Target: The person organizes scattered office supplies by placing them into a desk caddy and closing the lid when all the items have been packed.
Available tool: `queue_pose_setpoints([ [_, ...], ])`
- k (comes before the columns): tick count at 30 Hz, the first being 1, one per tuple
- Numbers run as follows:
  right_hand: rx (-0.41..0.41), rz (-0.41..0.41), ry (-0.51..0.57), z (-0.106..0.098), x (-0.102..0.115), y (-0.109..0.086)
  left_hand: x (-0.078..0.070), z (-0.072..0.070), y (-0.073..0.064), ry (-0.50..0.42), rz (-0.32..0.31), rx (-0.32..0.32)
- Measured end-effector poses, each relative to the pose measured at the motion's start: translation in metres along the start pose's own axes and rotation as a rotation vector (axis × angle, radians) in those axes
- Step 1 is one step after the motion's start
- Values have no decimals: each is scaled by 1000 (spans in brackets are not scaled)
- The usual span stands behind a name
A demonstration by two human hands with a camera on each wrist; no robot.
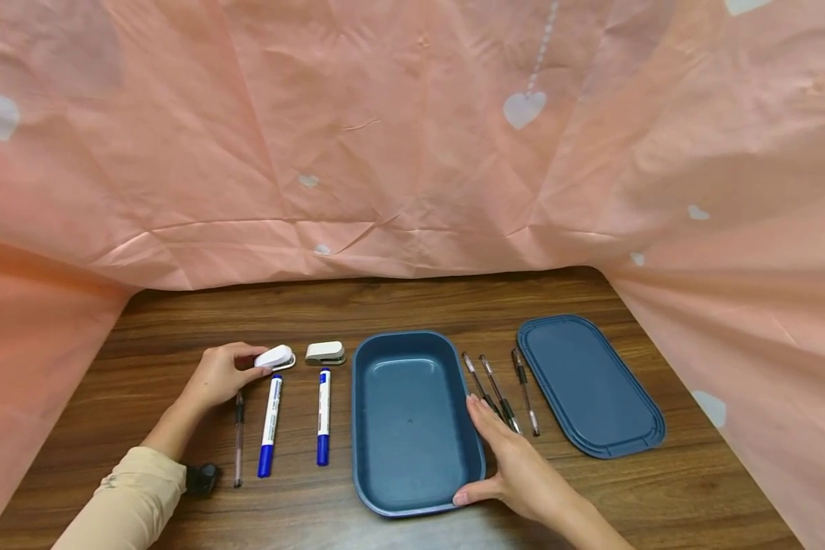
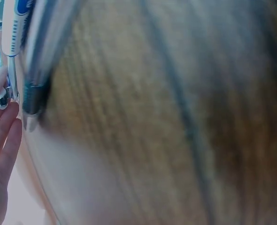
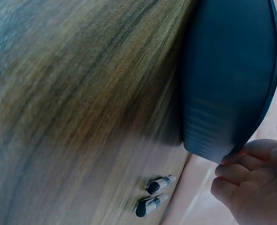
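Note:
My left hand [image 1: 218, 374] pinches a small white stapler [image 1: 273, 357] between thumb and fingers at the table's left side. In the left wrist view, the fingers [image 2: 4, 136] and thumb meet around the stapler. A second white stapler [image 1: 325, 352] lies just right of it. My right hand [image 1: 519, 470] grips the near right corner of a deep blue plastic box [image 1: 418, 504], thumb on the front rim and fingers along the side. The box stands uncovered with nothing inside.
Two blue-capped whiteboard markers [image 1: 270, 424] and a gel pen [image 1: 239, 443] lie left of the box. To its right are three gel pens [image 1: 525, 393] and a flat blue lid [image 1: 591, 386]. A pink curtain [image 1: 412, 153] surrounds the wooden table [image 1: 199, 313].

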State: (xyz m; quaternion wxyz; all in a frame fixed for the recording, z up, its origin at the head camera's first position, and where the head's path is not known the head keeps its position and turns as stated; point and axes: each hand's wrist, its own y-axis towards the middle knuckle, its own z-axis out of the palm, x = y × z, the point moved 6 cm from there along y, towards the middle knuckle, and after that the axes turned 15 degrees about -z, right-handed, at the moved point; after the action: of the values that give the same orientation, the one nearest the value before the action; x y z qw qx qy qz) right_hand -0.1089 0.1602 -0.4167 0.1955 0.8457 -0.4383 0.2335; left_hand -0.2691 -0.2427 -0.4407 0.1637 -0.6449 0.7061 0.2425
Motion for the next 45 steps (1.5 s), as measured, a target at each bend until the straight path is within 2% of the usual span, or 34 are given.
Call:
queue_pose_setpoints([
  [6, 4, 4, 7, 0, 1, 0, -10, -9, 1, -16, 28, -41],
  [11, 7, 12, 16, 0, 0, 1, -25, -14, 5, -58, 44, -58],
  [17, 10, 14, 29, -1, 1, 2, -60, -19, 11, -93, 121, -78],
  [27, 10, 12, 20, 2, -1, 7, -124, -27, 13, -185, 228, -42],
  [30, 7, 3, 16, 2, -2, 8, -141, -28, 12, -189, 242, -43],
  [39, 8, -8, 9, 2, -2, 8, -179, -15, 13, -215, 292, -35],
  [45, 9, 3, 16, 2, -3, 8, -192, 4, 13, -211, 290, 40],
])
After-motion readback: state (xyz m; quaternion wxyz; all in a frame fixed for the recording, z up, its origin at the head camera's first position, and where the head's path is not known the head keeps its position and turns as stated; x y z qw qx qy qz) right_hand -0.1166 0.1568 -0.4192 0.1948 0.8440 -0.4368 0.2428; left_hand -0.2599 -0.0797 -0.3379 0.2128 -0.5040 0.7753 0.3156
